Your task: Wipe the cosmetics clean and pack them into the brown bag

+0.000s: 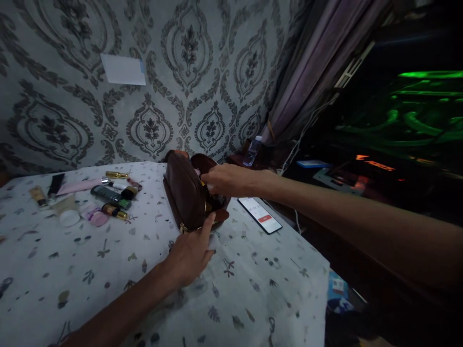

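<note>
A dark brown zippered cosmetic bag (186,193) stands unzipped on the patterned white cloth, its opening facing right. My left hand (190,255) holds its lower front edge near the zipper, index finger stretched along the bag's rim. Into the opening reaches my right hand (219,180), its fingers curled and partly hidden by the bag. Something small and yellow shows by those fingers, too dim to name. Left of the bag lie several cosmetics, among them a pink tube (81,187), a dark green bottle (109,196), a beige tube (67,212) and a gold tube (116,175).
A lit phone (260,215) lies right of the bag near the cloth's edge. Behind it stand a clear plastic bottle (252,152) and loose white cables (300,132). A purple curtain (311,58) hangs beside the patterned wall, and green-lit equipment (415,111) glows at right.
</note>
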The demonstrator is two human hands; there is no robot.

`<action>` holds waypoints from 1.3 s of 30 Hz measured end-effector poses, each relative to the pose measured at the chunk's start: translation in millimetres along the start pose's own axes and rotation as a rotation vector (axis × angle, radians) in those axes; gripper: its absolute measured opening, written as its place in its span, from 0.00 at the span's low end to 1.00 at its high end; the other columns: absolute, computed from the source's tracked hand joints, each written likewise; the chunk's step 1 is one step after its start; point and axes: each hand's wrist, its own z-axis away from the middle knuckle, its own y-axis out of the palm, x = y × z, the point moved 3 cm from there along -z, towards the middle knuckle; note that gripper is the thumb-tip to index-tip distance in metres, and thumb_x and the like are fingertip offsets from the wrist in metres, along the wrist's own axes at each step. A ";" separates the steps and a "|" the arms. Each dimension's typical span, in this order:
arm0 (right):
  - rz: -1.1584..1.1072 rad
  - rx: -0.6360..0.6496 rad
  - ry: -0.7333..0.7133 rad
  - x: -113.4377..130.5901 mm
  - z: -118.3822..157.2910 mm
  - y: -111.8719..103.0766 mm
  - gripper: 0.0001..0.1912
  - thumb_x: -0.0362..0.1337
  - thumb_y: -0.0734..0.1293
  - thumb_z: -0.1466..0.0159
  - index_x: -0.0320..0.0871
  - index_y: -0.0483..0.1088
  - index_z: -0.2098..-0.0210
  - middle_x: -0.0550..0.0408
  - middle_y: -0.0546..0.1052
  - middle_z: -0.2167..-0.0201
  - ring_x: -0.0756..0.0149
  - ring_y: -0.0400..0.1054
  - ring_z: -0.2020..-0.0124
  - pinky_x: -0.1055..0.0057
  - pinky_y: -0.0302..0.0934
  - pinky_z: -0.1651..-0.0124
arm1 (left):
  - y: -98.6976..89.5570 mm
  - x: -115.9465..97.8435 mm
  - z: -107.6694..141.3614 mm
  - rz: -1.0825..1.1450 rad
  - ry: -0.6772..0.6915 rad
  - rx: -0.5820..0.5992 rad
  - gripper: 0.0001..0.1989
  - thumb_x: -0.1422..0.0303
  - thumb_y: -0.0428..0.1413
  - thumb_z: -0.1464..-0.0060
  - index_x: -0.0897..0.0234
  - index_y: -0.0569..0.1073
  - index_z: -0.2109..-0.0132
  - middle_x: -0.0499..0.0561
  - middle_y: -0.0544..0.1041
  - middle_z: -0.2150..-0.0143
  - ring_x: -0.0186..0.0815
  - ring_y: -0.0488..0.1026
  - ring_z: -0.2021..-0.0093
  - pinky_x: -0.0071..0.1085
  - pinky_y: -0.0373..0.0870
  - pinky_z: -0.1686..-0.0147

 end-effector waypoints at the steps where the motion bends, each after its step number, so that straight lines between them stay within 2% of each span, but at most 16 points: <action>1: 0.005 0.004 0.003 0.2 0.9 2.6 0.09 0.31 0.68 0.37 0.38 0.73 0.57 0.47 0.78 0.64 0.63 0.72 0.64 0.71 0.52 0.69 | 0.0 -0.2 0.2 0.000 0.008 0.001 0.40 0.72 0.49 0.40 0.63 0.37 0.28 0.63 0.77 0.50 0.50 0.77 0.53 0.40 0.70 0.56; 6: -0.078 0.020 0.035 -0.4 7.3 13.6 0.08 0.30 0.69 0.38 0.38 0.74 0.58 0.48 0.79 0.65 0.62 0.72 0.64 0.71 0.53 0.68 | -0.1 -0.6 1.3 0.023 0.024 -0.027 0.40 0.73 0.49 0.41 0.63 0.38 0.28 0.60 0.78 0.54 0.47 0.77 0.56 0.38 0.70 0.57; 12: -0.164 0.149 0.121 -4.1 5.0 37.1 0.11 0.36 0.69 0.37 0.41 0.75 0.55 0.48 0.80 0.61 0.58 0.73 0.57 0.72 0.54 0.66 | 3.0 2.3 1.8 -0.008 0.017 -0.002 0.40 0.71 0.49 0.39 0.60 0.34 0.28 0.59 0.77 0.53 0.47 0.77 0.54 0.36 0.69 0.58; 19: -0.130 0.140 0.178 -3.4 11.8 37.3 0.12 0.38 0.68 0.36 0.42 0.75 0.54 0.46 0.79 0.58 0.54 0.73 0.55 0.70 0.56 0.66 | -2.9 0.4 6.8 -0.047 0.014 -0.006 0.40 0.72 0.49 0.39 0.62 0.34 0.28 0.56 0.78 0.56 0.44 0.77 0.56 0.32 0.68 0.60; 21: -0.138 0.092 0.175 -2.1 16.5 36.1 0.11 0.38 0.67 0.36 0.41 0.75 0.56 0.45 0.79 0.59 0.55 0.73 0.56 0.70 0.58 0.66 | -5.7 -0.7 7.5 -0.026 0.011 -0.006 0.40 0.71 0.48 0.39 0.63 0.34 0.28 0.57 0.79 0.55 0.45 0.77 0.56 0.33 0.68 0.60; 24: -0.189 -0.087 0.151 0.2 19.4 36.1 0.12 0.37 0.67 0.35 0.41 0.73 0.53 0.46 0.77 0.57 0.57 0.72 0.55 0.69 0.61 0.61 | -7.7 -2.6 6.6 -0.005 -0.004 -0.024 0.39 0.71 0.48 0.39 0.63 0.35 0.28 0.60 0.77 0.51 0.47 0.76 0.52 0.36 0.68 0.56; 26: -0.224 -0.221 0.076 3.2 14.7 39.4 0.15 0.36 0.68 0.37 0.39 0.71 0.51 0.45 0.76 0.54 0.57 0.70 0.53 0.67 0.62 0.55 | -5.7 -3.2 5.1 -0.005 -0.044 -0.015 0.40 0.71 0.48 0.39 0.64 0.34 0.28 0.60 0.77 0.50 0.48 0.76 0.52 0.37 0.68 0.55; 28: -0.254 -0.297 -0.019 6.4 4.1 46.8 0.16 0.32 0.70 0.40 0.36 0.71 0.52 0.43 0.74 0.52 0.56 0.68 0.50 0.64 0.62 0.49 | -1.8 -2.9 3.6 -0.013 -0.079 -0.009 0.41 0.71 0.49 0.39 0.65 0.32 0.28 0.60 0.78 0.52 0.48 0.77 0.54 0.38 0.69 0.55; 31: -0.312 -0.324 -0.083 7.6 -16.4 60.4 0.15 0.28 0.70 0.42 0.33 0.72 0.55 0.41 0.73 0.51 0.55 0.66 0.49 0.61 0.61 0.45 | 4.7 -0.6 1.4 -0.004 -0.074 -0.030 0.42 0.72 0.49 0.40 0.64 0.31 0.28 0.61 0.78 0.50 0.48 0.77 0.53 0.38 0.69 0.54; 34: -0.335 -0.351 -0.117 6.2 -28.7 67.6 0.15 0.30 0.70 0.41 0.34 0.74 0.54 0.42 0.74 0.51 0.54 0.64 0.50 0.59 0.59 0.45 | 10.0 3.8 -0.8 0.029 -0.046 -0.050 0.43 0.72 0.49 0.41 0.63 0.32 0.28 0.63 0.75 0.45 0.48 0.75 0.48 0.39 0.69 0.51; 37: -0.309 -0.362 -0.138 1.8 -27.6 67.2 0.15 0.34 0.70 0.41 0.34 0.75 0.55 0.41 0.73 0.51 0.52 0.63 0.50 0.58 0.58 0.46 | 12.6 7.6 -2.6 0.033 -0.036 -0.070 0.44 0.72 0.50 0.42 0.62 0.31 0.28 0.64 0.74 0.44 0.48 0.74 0.46 0.39 0.68 0.50; 39: -0.288 -0.344 -0.146 -3.3 -22.7 65.2 0.19 0.36 0.72 0.43 0.35 0.75 0.53 0.42 0.72 0.49 0.51 0.62 0.50 0.58 0.58 0.47 | 13.7 9.3 -3.1 0.019 -0.040 -0.070 0.44 0.73 0.50 0.42 0.62 0.30 0.28 0.62 0.76 0.47 0.47 0.76 0.50 0.39 0.69 0.52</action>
